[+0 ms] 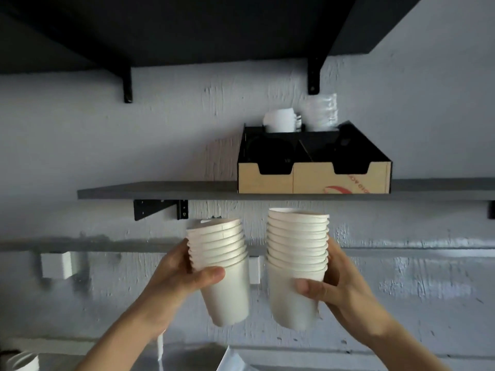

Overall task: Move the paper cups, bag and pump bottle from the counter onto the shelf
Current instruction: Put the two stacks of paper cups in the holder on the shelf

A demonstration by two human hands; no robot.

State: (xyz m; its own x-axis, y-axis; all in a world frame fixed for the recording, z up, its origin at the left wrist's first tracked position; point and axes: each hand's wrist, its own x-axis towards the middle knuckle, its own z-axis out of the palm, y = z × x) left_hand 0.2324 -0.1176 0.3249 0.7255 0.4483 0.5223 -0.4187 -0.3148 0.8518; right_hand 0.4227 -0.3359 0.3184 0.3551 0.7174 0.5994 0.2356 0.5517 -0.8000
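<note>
below the shelf, a nested cup stack in the left grip, another stack in the right grip

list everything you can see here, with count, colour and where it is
cup stacks: two, white, one in each hand, below the shelf
shelf: one, grey, on the wall, mid frame
upper shelf: one, black, top of frame
box: one, black and tan, on the shelf, right of centre
cups behind box: white and clear stacks, number unclear
brackets: black, under both shelves
wall: grey, textured
left hand: holds the shorter stack
right hand: holds the taller stack
</note>
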